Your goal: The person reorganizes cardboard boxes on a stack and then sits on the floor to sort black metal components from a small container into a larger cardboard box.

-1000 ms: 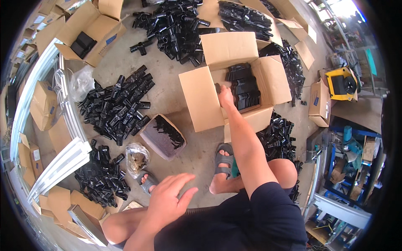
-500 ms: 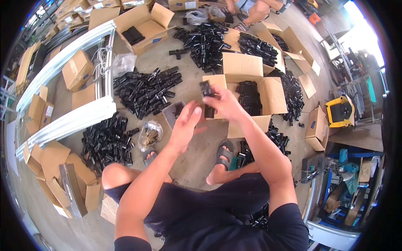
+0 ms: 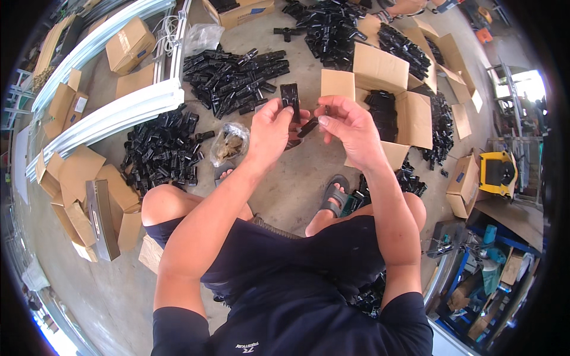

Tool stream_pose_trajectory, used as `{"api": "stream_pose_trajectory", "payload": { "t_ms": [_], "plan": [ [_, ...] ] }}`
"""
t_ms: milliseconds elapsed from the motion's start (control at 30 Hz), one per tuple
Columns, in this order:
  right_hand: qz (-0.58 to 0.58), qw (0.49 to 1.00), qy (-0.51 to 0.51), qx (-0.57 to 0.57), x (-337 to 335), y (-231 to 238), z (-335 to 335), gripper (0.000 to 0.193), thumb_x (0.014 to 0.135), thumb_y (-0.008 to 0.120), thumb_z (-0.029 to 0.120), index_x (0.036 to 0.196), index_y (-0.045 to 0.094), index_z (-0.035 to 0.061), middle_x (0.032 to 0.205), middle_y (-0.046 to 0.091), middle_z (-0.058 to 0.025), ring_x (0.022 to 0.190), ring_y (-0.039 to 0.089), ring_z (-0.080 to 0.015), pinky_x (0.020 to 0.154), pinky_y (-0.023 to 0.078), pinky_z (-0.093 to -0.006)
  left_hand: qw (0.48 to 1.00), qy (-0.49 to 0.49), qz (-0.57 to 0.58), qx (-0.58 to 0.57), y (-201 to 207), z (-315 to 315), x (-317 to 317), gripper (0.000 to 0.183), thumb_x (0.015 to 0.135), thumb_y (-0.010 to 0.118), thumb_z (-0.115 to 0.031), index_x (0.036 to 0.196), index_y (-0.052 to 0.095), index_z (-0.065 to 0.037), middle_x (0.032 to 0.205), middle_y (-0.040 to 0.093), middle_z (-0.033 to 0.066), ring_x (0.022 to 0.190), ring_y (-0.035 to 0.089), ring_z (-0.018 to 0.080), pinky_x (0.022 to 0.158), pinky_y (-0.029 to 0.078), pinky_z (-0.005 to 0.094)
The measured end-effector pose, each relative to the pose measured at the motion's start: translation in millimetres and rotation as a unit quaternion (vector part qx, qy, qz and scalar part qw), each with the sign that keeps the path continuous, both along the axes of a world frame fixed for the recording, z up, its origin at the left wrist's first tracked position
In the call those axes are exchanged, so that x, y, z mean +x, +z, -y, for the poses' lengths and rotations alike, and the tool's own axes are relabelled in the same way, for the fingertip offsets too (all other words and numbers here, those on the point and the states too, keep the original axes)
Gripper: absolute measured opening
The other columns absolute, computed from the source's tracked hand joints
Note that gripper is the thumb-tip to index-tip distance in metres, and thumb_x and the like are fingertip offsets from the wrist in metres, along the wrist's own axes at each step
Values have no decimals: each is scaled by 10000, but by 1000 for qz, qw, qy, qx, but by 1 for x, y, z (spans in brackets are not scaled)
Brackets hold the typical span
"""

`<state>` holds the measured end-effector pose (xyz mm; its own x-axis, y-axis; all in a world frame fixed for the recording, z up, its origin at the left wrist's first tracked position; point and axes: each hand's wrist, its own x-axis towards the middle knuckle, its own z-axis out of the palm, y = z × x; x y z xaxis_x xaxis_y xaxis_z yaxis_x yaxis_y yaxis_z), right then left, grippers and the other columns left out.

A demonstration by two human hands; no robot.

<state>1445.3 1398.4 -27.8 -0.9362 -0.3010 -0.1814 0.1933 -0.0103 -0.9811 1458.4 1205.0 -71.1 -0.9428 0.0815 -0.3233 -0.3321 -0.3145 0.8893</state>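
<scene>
Upright in my left hand (image 3: 266,132) is a black rectangular plastic part (image 3: 289,94), gripped between thumb and fingers. Close beside it, my right hand (image 3: 356,132) pinches a small dark strip-like piece (image 3: 307,127), tilted toward the black part's lower end. Whether the two pieces touch, I cannot tell. Just beyond my right hand stands an open cardboard box (image 3: 414,118) with black parts stacked inside. A clear plastic bag (image 3: 230,144) of small brownish pieces lies on the floor near my left forearm. Behind my hands, a container is mostly hidden.
Heaps of black parts lie ahead (image 3: 234,77), at left (image 3: 160,148) and far ahead (image 3: 329,29). White metal profiles (image 3: 119,121) stretch along the left. Empty cartons (image 3: 83,204) stand near my left knee. A yellow-framed object (image 3: 497,172) and tool shelf (image 3: 493,267) are at right.
The black part that my right hand held up is now in my left hand, which was free and moving. My right hand now pinches a small strip. The view has shifted.
</scene>
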Motion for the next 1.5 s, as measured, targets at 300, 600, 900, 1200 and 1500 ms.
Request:
{"api": "stream_pose_trajectory", "payload": {
  "t_ms": [300,600,900,1200,1500],
  "plan": [
    [24,999,5,-30,-28,-10,-4,334,1012,679,84,1326,613,-10,1059,674,-51,816,620,-95,690,518,-252,974,-39,33,223,-11,-4,-6,337,1111,518,-228,1395,599,-66,1261,692,92,1137,680,202,1008,579,420],
    [-18,995,-77,-66,-39,-33,4,427,979,686,3,1383,571,-72,1069,691,-86,904,668,-108,759,586,-261,995,-22,8,96,-15,-21,-24,412,1064,587,-89,1462,552,9,1347,658,87,1185,657,197,1068,533,384],
    [-43,994,-100,-4,-39,-23,1,450,973,698,6,1401,567,-48,1193,690,-107,1077,668,-138,936,565,-279,993,18,-75,92,-20,-22,-31,408,1016,632,-19,1422,600,-1,1366,671,71,1158,659,138,1025,522,287],
    [-137,989,-63,4,-32,-23,5,435,971,692,-14,1395,592,-15,1208,682,-93,1077,665,-136,921,575,-281,988,41,-104,109,-19,-20,-29,436,986,669,16,1416,600,0,1378,660,92,1252,627,176,1102,485,321],
    [-62,996,-47,-53,-35,-23,-3,445,966,727,19,1390,595,-7,1162,675,-96,1029,664,-138,885,589,-282,991,39,-127,-11,-5,-23,-26,483,974,661,58,1443,555,19,1359,668,124,1224,640,181,1069,513,331]
  ]
}}
